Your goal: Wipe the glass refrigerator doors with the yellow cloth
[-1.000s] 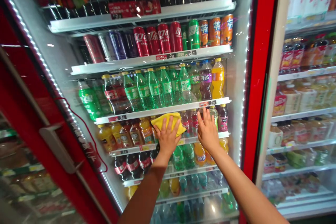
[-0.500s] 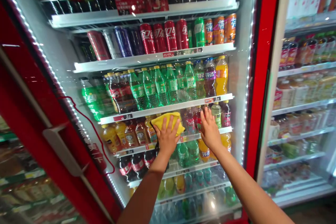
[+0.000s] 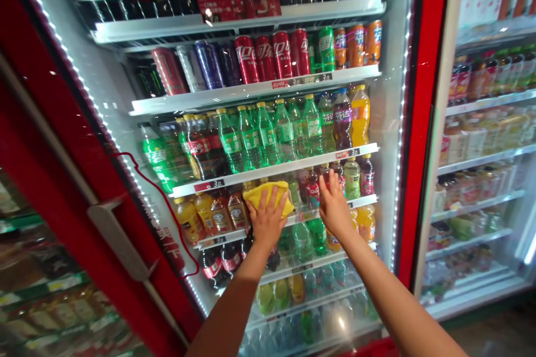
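Observation:
My left hand (image 3: 267, 217) presses a folded yellow cloth (image 3: 276, 192) against the glass door of a lit drinks fridge. Its fingers lie spread over the cloth. To the right, my right hand (image 3: 335, 206) is raised at the glass with its fingers apart and nothing held; whether the palm touches is unclear. Behind the glass, green soda bottles (image 3: 251, 139) stand on a shelf above both hands. Juice bottles (image 3: 220, 213) are on the shelf at hand height, partly hidden by the cloth and fingers.
Red soda cans (image 3: 282, 56) line a higher shelf. A grey door handle (image 3: 121, 240) sits on the red frame at lower left. A red cord (image 3: 167, 195) hangs beside the shelves. At right, past the red frame (image 3: 429, 95), stands another stocked cooler (image 3: 481, 178).
The fridge and its shelves have shifted slightly right in view. Against them, both hands and the cloth sit a little further left. The right fingers tilt a bit differently.

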`<state>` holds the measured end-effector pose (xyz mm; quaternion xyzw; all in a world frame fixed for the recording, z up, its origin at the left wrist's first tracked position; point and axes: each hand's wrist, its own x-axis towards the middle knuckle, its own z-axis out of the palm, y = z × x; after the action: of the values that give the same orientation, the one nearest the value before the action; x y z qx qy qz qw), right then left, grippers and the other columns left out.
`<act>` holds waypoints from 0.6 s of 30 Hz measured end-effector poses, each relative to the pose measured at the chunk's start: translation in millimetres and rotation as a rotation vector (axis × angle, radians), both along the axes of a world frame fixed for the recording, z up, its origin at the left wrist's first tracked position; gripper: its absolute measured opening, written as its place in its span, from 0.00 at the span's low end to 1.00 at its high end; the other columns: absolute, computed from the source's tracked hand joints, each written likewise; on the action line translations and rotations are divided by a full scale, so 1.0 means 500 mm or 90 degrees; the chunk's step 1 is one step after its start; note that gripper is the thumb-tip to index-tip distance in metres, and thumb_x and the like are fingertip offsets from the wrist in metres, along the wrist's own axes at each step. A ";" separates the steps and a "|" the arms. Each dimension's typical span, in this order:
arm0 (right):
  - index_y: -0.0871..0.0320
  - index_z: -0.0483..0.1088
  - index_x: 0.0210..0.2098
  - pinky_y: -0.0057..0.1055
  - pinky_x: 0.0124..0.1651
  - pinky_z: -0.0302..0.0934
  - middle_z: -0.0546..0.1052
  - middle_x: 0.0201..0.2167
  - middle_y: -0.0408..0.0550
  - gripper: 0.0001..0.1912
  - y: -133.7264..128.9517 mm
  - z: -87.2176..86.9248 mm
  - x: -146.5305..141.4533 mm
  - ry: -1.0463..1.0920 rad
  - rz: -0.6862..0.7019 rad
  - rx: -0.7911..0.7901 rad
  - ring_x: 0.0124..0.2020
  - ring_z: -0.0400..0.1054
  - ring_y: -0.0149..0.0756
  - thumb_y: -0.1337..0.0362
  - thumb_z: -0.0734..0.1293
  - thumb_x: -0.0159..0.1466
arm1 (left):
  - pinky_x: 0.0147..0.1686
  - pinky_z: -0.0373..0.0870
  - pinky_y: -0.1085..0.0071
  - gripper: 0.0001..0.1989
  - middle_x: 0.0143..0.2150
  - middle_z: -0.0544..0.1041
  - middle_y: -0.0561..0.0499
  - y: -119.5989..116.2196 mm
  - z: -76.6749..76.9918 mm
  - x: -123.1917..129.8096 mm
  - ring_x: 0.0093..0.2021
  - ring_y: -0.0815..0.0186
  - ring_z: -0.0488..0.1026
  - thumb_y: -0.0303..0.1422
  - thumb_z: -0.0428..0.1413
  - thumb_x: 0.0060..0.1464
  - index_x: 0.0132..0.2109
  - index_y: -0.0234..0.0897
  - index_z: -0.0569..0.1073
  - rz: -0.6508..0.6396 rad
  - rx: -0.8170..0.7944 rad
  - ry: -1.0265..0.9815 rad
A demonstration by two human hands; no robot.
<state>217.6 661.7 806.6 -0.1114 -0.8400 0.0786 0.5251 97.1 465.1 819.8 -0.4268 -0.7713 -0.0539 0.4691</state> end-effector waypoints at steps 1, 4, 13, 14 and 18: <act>0.47 0.22 0.75 0.63 0.71 0.49 0.25 0.77 0.53 0.57 -0.016 0.004 -0.003 -0.007 0.008 0.021 0.77 0.27 0.53 0.83 0.59 0.58 | 0.71 0.26 0.35 0.43 0.75 0.57 0.49 -0.006 -0.014 0.003 0.78 0.52 0.38 0.40 0.66 0.55 0.73 0.56 0.56 -0.025 -0.055 0.006; 0.51 0.23 0.75 0.62 0.72 0.48 0.31 0.77 0.56 0.57 -0.049 0.018 -0.013 -0.028 0.037 0.078 0.77 0.28 0.50 0.83 0.59 0.58 | 0.73 0.26 0.39 0.45 0.75 0.57 0.53 -0.021 -0.004 0.001 0.78 0.57 0.40 0.38 0.66 0.55 0.73 0.57 0.53 -0.086 -0.165 0.026; 0.51 0.20 0.75 0.62 0.72 0.47 0.34 0.77 0.56 0.54 -0.081 0.059 -0.051 -0.019 0.092 0.132 0.77 0.30 0.50 0.82 0.57 0.60 | 0.71 0.23 0.37 0.38 0.74 0.59 0.42 -0.083 0.008 -0.018 0.77 0.46 0.40 0.41 0.65 0.56 0.70 0.45 0.64 0.064 0.118 -0.003; 0.52 0.21 0.75 0.62 0.72 0.47 0.35 0.77 0.56 0.54 -0.084 0.065 -0.056 -0.019 0.105 0.140 0.77 0.31 0.50 0.82 0.57 0.60 | 0.71 0.22 0.37 0.37 0.74 0.60 0.42 -0.081 -0.002 -0.015 0.77 0.46 0.40 0.42 0.65 0.55 0.70 0.45 0.64 0.060 0.094 0.003; 0.51 0.21 0.75 0.65 0.71 0.45 0.36 0.77 0.57 0.54 -0.093 0.081 -0.073 -0.021 0.142 0.165 0.77 0.35 0.53 0.81 0.59 0.61 | 0.70 0.17 0.36 0.40 0.73 0.63 0.45 -0.074 0.018 -0.022 0.77 0.48 0.43 0.47 0.66 0.53 0.70 0.53 0.62 0.045 -0.019 0.015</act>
<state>181.2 615.0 847.2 0.0498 -0.8587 0.0254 0.5094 86.1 428.3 829.0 -0.4064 -0.7814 -0.0211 0.4732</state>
